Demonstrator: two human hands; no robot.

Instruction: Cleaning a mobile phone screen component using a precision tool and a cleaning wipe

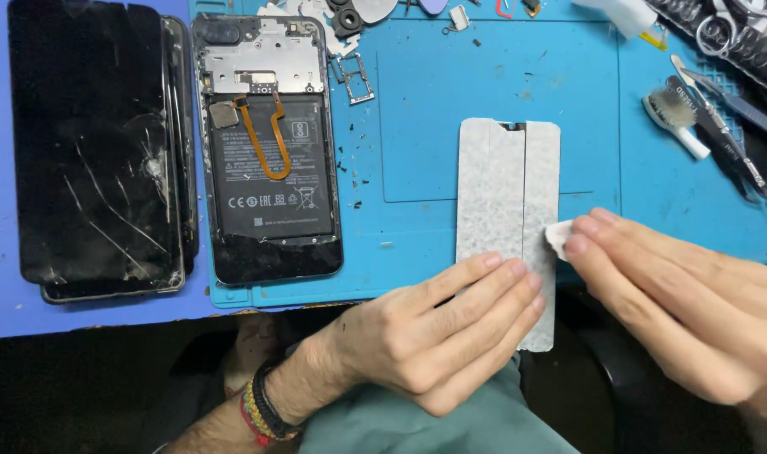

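- Grey speckled panel [508,219]: a long, phone-shaped sheet with a small notch in its top edge and a faint seam down its length. It lies at the near edge of the blue work mat [484,84], its long axis running from the far side toward the person, its lower end overhanging the mat's near edge.
- Left hand [425,336]: fingers extended and close together, laid flat across the lower part of the panel and pressing it down; it grips nothing.
- Right hand [678,294]: fingertips pinched on a small white wipe [558,235], which touches the panel's right edge about midway along. The panel lies directly to the left of these fingertips, so this hand is the nearer to its upper, uncovered length.
- Opened phone [270,151]: back removed, dark battery and orange flex cable exposed, at the mat's left edge.
- Cracked screen [93,143]: black glass with radiating fractures, left of the mat.
- Small brush [674,118] and metal tweezers [720,126]: near the mat's right edge, well apart from both hands.
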